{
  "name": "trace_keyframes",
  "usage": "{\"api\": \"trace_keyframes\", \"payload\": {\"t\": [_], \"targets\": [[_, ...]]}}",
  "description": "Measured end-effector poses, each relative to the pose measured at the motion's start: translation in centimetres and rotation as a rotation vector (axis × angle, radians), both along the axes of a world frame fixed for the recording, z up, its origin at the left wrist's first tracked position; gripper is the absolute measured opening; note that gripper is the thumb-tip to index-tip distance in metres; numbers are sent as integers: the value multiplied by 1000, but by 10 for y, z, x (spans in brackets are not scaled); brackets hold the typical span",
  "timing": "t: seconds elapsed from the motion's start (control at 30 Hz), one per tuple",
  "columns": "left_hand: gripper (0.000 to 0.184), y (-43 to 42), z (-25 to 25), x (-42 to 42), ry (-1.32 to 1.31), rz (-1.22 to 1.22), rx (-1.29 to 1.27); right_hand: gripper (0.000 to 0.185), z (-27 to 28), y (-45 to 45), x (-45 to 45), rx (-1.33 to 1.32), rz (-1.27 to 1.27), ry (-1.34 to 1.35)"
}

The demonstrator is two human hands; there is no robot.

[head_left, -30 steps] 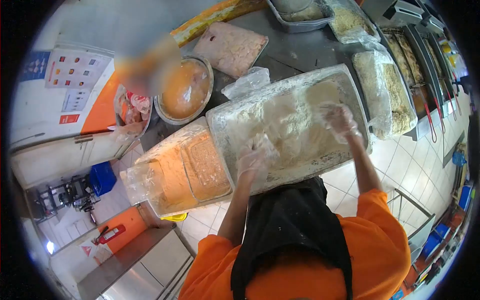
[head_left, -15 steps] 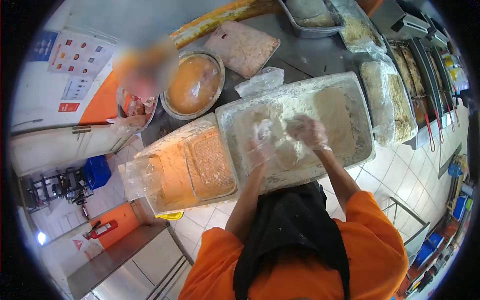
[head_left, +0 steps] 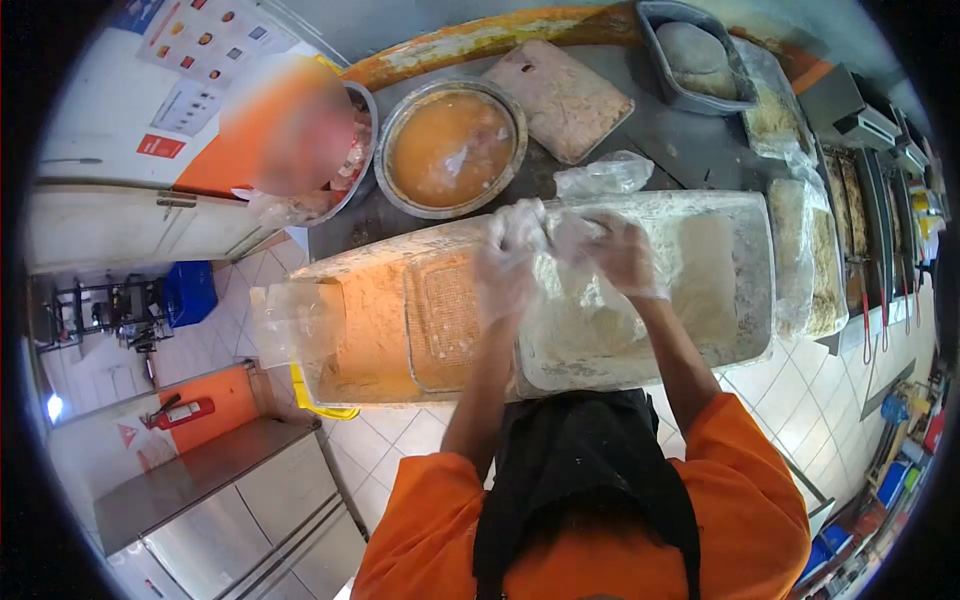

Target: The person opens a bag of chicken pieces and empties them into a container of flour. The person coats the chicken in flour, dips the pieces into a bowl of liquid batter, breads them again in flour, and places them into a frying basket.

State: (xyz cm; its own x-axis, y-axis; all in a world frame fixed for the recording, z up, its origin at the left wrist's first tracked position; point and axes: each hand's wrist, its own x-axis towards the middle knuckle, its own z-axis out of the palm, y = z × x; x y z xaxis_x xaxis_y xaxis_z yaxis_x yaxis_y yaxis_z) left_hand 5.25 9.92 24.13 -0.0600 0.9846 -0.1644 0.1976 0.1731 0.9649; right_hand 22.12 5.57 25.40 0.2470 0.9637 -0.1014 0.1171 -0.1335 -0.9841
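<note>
My left hand (head_left: 505, 262) wears a clear plastic glove dusted with white powder. It is raised over the inner edge of a tub of white flour-like powder (head_left: 700, 265), its fingers curled. My right hand (head_left: 618, 255), gloved the same way, is just to its right above the powder. The fingertips of both hands are close together and bent inward; whatever lies in them is blurred and coated white. A wire basket (head_left: 440, 310) sits left of my left hand, in a tub with orange powder (head_left: 372, 325).
Behind the tubs stand a bowl of orange liquid (head_left: 435, 150), a floury cutting board (head_left: 560, 100) and a crumpled plastic bag (head_left: 605, 175). A grey bin (head_left: 735, 104) is at the back. Food trays (head_left: 825, 270) line the right; a metal bowl (head_left: 368, 130) stands at left.
My hands have risen from the powder toward the tub's back edge and come closer together. The camera view has shifted, so the tubs and bowl appear further right.
</note>
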Motion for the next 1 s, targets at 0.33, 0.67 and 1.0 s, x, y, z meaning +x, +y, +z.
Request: {"api": "trace_keyframes", "payload": {"t": [0.33,0.67,1.0], "targets": [[30,173,2,-82,505,94,-164,30,-91,261,-107,-111,178,-708],[25,108,46,-83,157,-129,-210,29,-36,131,-38,169,474,-286],[40,-42,-55,57,568,-696,-320,46,-83,-73,70,-413,922,-1046]]}}
